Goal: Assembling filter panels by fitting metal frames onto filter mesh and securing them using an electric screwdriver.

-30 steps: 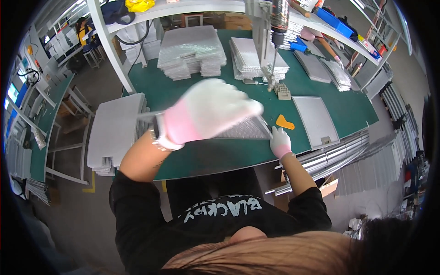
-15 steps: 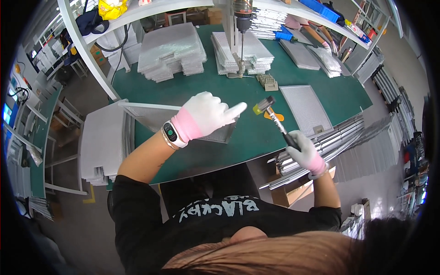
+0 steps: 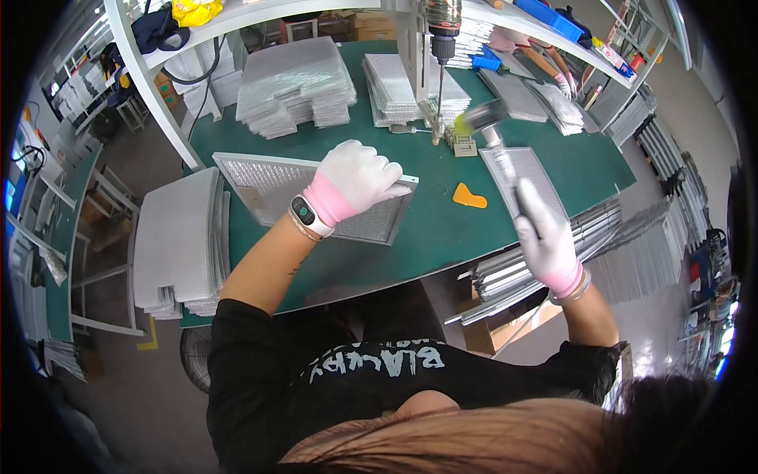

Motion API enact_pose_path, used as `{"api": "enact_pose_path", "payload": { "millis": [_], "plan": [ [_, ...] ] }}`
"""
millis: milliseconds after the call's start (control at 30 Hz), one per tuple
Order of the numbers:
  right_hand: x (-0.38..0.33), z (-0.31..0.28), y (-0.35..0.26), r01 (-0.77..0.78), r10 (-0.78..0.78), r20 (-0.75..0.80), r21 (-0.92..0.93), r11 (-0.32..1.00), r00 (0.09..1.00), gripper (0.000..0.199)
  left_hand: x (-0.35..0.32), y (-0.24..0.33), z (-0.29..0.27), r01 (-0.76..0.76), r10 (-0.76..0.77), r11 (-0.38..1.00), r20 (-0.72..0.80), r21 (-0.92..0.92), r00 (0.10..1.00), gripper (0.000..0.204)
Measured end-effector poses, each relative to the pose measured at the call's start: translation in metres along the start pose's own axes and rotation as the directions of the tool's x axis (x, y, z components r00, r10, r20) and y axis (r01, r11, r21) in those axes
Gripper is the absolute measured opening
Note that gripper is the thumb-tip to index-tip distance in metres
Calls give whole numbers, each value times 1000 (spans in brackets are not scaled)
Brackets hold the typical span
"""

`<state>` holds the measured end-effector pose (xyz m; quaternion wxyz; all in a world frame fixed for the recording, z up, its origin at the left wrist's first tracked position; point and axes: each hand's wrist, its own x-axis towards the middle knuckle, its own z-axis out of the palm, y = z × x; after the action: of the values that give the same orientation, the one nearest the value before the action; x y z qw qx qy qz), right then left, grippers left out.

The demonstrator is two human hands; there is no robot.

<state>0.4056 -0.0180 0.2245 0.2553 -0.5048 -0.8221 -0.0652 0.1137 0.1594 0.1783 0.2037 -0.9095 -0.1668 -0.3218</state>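
Note:
Both hands wear white gloves with pink cuffs. My left hand (image 3: pixel 359 178) is closed over the upper rail of a metal-framed mesh panel (image 3: pixel 371 225), near its right corner. That panel lies aslant on the green bench, partly hidden by my hand and forearm. My right hand (image 3: pixel 545 241) grips a mallet (image 3: pixel 491 134) by its dark handle. The mallet's grey and yellow-green head is raised and smeared by motion. Between the hands a flat orange piece (image 3: pixel 470 196) rests on the bench. A second mesh panel (image 3: pixel 541 170) lies partly behind the mallet and my right hand.
Stacked silvery sheets (image 3: pixel 296 79) stand at the back left, with another pile (image 3: pixel 174 245) at the left edge. A power drill (image 3: pixel 442 24) hangs over small beige blocks (image 3: pixel 462 144). Metal strips (image 3: pixel 505 288) lie below the bench's right edge. Another person's gloved hands (image 3: pixel 564 83) are at far right.
The mallet has swung up and away, and my right hand has moved right. My left index finger, stretched out before, is now curled at the panel's rail. The orange piece has come into fuller view.

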Motion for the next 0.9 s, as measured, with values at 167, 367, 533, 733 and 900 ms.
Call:
{"api": "enact_pose_path", "payload": {
  "millis": [167, 367, 533, 733, 900],
  "plan": [
    [-5, 16, -12, -27, 26, 17, 62, 998, 1000, 58, 0, 10, 8, 95, -92, 994, -45, 59, 995, 31],
    [-8, 20, -11, -168, 207, -128, 264, 950, 970, 55, -3, 13, 6, 128, -126, 991, -40, 47, 991, 30],
    [-13, 46, -11, -211, 189, 105, 267, 940, 976, 58, -3, 13, 8, 139, -137, 990, -63, 35, 989, 30],
    [-32, 143, 47, -318, 275, 208, 217, 923, 939, 58, 0, 28, 5, 264, -270, 962, -119, -65, 955, 43],
    [42, 174, 81, -202, 206, 60, -71, 977, 977, 60, 9, 51, 4, 412, -424, 906, -241, -100, 873, 43]
  ]
}}
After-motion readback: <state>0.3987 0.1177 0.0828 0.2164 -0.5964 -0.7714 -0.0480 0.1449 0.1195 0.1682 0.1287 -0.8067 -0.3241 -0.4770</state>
